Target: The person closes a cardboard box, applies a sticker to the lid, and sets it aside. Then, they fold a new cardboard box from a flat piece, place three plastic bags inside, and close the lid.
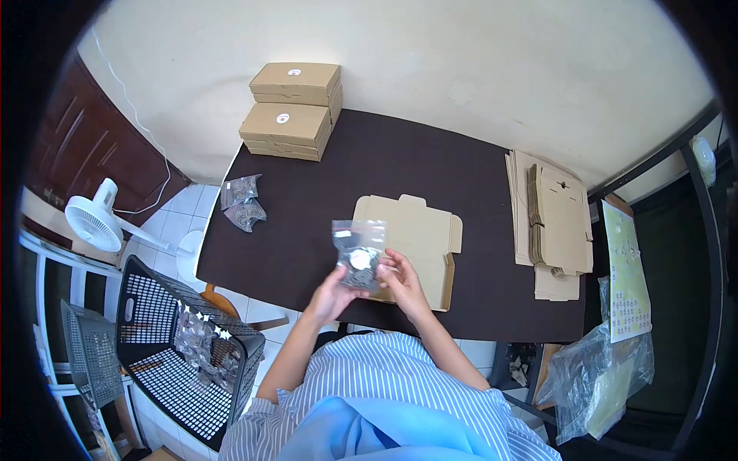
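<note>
Between my left hand [331, 296] and my right hand [404, 286] is a small clear zip bag [348, 241], held up above the table's front part. The bag has a bright white round spot, perhaps a sticker, and greyish contents that I cannot make out. Fingers of both hands are closed on its lower part, left and right. Just behind and to the right of the bag lies an unfolded cardboard box [415, 237] with flaps raised along its edges. The bag and my hands hide its lower left corner.
Closed cardboard boxes [286, 127] are stacked at the back left of the dark table [415, 154]. Small filled bags [244, 209] lie on the left. Flat cardboard blanks [560, 215] are piled at the right. A black basket [150, 369] with more bags and a white fan [94, 219] stand left.
</note>
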A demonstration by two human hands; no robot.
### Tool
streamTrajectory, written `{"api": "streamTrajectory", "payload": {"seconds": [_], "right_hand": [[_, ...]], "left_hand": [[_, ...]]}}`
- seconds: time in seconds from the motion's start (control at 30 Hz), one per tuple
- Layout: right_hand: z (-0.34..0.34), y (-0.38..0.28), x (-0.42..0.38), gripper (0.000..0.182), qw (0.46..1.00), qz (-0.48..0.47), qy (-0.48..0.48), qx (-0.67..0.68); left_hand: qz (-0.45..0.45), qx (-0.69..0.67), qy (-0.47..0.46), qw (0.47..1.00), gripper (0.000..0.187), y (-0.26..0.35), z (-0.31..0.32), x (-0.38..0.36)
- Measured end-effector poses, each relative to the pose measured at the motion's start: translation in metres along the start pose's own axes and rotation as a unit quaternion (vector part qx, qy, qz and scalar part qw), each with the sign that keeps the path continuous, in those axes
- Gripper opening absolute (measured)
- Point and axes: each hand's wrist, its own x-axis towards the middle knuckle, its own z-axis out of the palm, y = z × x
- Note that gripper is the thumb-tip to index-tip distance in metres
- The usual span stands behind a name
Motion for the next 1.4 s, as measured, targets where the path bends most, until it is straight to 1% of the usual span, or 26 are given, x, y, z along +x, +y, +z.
{"api": "streamTrajectory", "payload": {"seconds": [0.03,0.1,0.2,0.27,0.37,0.43,0.5,0.57,0.6,0.63,0.7,0.77,0.83,0.9,0.97,1.0,1.03,1.1,1.13,1.17,1.23,1.27,1.3,1.33,1.37,1.4], "right_hand": [[0.003,-0.001,0.001,0.058,0.998,0.038,-0.024,0.042],[0.004,0.019,0.006,0.062,0.998,0.001,-0.019,0.064],[-0.006,0.033,0.008,0.067,0.999,-0.032,0.017,0.026],[-0.014,0.038,0.011,0.072,0.98,-0.026,0.109,-0.166],[-0.019,0.052,0.017,0.077,0.958,0.0,0.089,-0.272],[-0.012,0.055,0.015,0.079,0.96,-0.015,0.087,-0.267],[-0.003,0.045,0.011,0.083,0.963,0.0,0.066,-0.261],[0.0,0.048,0.01,0.084,0.931,-0.054,0.091,-0.349],[0.003,0.044,0.009,0.085,0.888,-0.104,0.114,-0.433],[0.003,0.04,0.007,0.085,0.888,-0.104,0.117,-0.433],[0.002,0.026,0.003,0.087,0.893,-0.073,0.129,-0.425],[0.0,0.027,-0.001,0.082,0.892,-0.096,0.157,-0.413],[-0.003,0.032,-0.005,0.08,0.868,-0.154,0.16,-0.444],[-0.001,0.034,-0.009,0.074,0.876,-0.152,0.172,-0.424],[-0.002,0.032,-0.014,0.068,0.879,-0.15,0.158,-0.425],[-0.003,0.03,-0.015,0.068,0.878,-0.148,0.16,-0.427],[-0.004,0.03,-0.017,0.065,0.882,-0.147,0.162,-0.417],[-0.005,0.028,-0.019,0.061,0.887,-0.142,0.165,-0.407],[-0.005,0.027,-0.02,0.059,0.885,-0.151,0.165,-0.407],[-0.004,0.025,-0.02,0.056,0.884,-0.161,0.165,-0.406],[0.002,0.019,-0.019,0.053,0.89,-0.17,0.156,-0.394],[0.005,0.015,-0.019,0.05,0.895,-0.18,0.146,-0.382],[0.009,0.01,-0.018,0.05,0.895,-0.178,0.146,-0.382],[0.014,0.006,-0.017,0.049,0.913,-0.18,0.116,-0.346],[0.019,0.002,-0.015,0.048,0.929,-0.181,0.086,-0.31],[0.027,0.001,-0.014,0.046,0.959,-0.135,0.066,-0.24]], "left_hand": [[-0.017,0.014,-0.02,1.0,0.043,-0.009,-0.003,0.003],[-0.014,0.076,-0.009,0.997,0.048,-0.014,-0.006,0.003],[0.018,0.287,0.086,0.954,0.052,-0.005,-0.011,-0.003],[0.096,0.376,0.182,0.903,0.05,0.011,-0.031,-0.004],[0.257,0.434,0.335,0.796,0.046,0.04,-0.087,0.002],[0.245,0.54,0.443,0.673,0.052,0.075,-0.116,0.0],[0.243,0.542,0.51,0.622,0.064,0.099,-0.144,0.008],[0.173,0.5,0.564,0.634,0.078,0.121,-0.182,0.025],[0.122,0.449,0.564,0.682,0.085,0.136,-0.186,0.031],[0.123,0.45,0.562,0.683,0.085,0.142,-0.188,0.038],[0.122,0.502,0.608,0.603,0.088,0.156,-0.187,0.049],[0.122,0.528,0.574,0.613,0.089,0.167,-0.179,0.058],[0.049,0.672,0.486,0.557,0.089,0.17,-0.153,0.066],[0.048,0.711,0.444,0.543,0.084,0.163,-0.154,0.074],[-0.019,0.779,0.409,0.475,0.076,0.154,-0.166,0.084],[0.04,0.775,0.42,0.47,0.06,0.15,-0.162,0.081],[0.039,0.776,0.417,0.472,0.06,0.148,-0.164,0.079],[0.161,0.738,0.379,0.535,0.049,0.15,-0.176,0.072],[0.27,0.731,0.37,0.505,0.047,0.148,-0.186,0.071],[0.269,0.732,0.369,0.505,0.047,0.143,-0.195,0.069],[0.324,0.573,0.342,0.671,0.047,0.143,-0.188,0.056],[0.321,0.574,0.341,0.672,0.047,0.14,-0.18,0.048],[0.312,0.386,0.313,0.81,0.05,0.136,-0.155,0.039],[0.285,0.175,0.268,0.903,0.054,0.129,-0.127,0.031],[0.241,-0.045,0.21,0.947,0.059,0.118,-0.107,0.026],[0.225,-0.05,0.18,0.956,0.062,0.104,-0.096,0.024]]}}
